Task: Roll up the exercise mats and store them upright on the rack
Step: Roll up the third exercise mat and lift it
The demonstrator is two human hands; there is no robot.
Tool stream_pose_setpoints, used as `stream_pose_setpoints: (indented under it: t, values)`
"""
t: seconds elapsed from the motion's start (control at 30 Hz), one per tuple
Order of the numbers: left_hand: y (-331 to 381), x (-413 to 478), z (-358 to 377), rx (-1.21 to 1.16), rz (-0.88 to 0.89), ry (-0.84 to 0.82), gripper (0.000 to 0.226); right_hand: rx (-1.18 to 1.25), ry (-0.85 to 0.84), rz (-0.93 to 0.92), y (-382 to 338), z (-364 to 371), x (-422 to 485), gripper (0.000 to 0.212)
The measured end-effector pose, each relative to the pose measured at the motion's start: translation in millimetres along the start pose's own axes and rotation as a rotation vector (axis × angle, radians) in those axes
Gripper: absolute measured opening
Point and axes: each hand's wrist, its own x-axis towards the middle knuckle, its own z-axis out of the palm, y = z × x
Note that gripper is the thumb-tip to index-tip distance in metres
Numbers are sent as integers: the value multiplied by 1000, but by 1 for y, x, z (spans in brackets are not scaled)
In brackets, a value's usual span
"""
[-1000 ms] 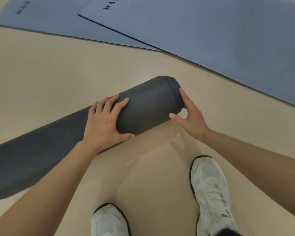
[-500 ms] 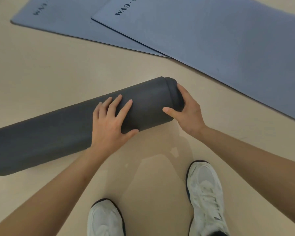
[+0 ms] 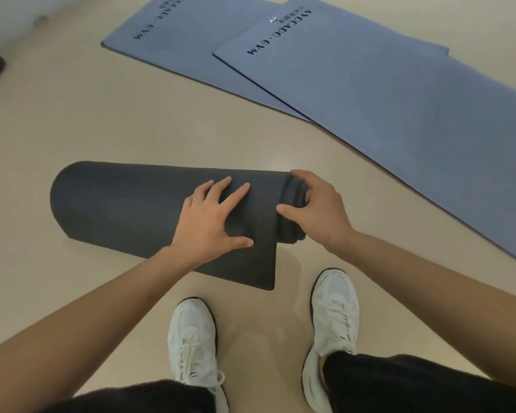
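Presses left hand point(image 3: 212, 222) flat, fingers spread, on rolled dark mat point(image 3: 125, 204); curls right hand point(image 3: 319, 210) round its end. Lies on floor point(image 3: 102, 129) under both hands, loose flap point(image 3: 251, 269) just below left palm. Risks springing open or telescoping sideways if pressure eases.

Bare floor point(image 3: 131, 123) lies open left and beyond the rolled mat point(image 3: 125, 204); two flat mats point(image 3: 399, 93) block far right, shoes point(image 3: 335, 305) near.

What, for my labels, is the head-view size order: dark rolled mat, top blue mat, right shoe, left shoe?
1. top blue mat
2. dark rolled mat
3. right shoe and left shoe: look alike, unranked
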Motion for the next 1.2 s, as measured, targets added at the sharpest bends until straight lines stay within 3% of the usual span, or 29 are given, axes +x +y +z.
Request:
stream_pose_setpoints:
  t: [0.13,0.2,0.37,0.47,0.6,0.73,0.93,1.0,1.07,1.13,1.2]
  values:
    - [-5,-19,-54,-80,-83,15,99,14,-150,-78,-55,-16,-12,64]
    - [-11,-27,-83,-119,-121,-66,97,38,-240,-97,-84,-23,-17,65]
    - [-27,-52,-158,-432,-314,-362,110,-5,-449,-112,-157,-29,-37,71]
    - [-18,-78,-177,-575,-430,-417,122,19,-527,-89,-196,-21,-57,73]
    - [-6,-115,-174,-657,-546,-167,146,22,-533,-96,-235,-2,-88,74]
    - [-5,-151,-160,-726,-610,129,130,33,-540,-101,-251,23,-116,71]
    - [-16,-185,-168,-606,-505,310,90,20,-545,-158,-252,36,-137,72]
    - [-23,-193,-171,-586,-505,378,77,-124,-425,-313,-242,36,-132,71]
    - [-33,-200,-174,-588,-516,427,70,-283,-192,-407,-225,33,-121,69]
    - [-43,-205,-178,-620,-546,477,65,-314,-96,-331,-207,32,-108,77]
    - [-52,-207,-185,-651,-585,522,63,-231,-209,-217,-199,38,-100,84]
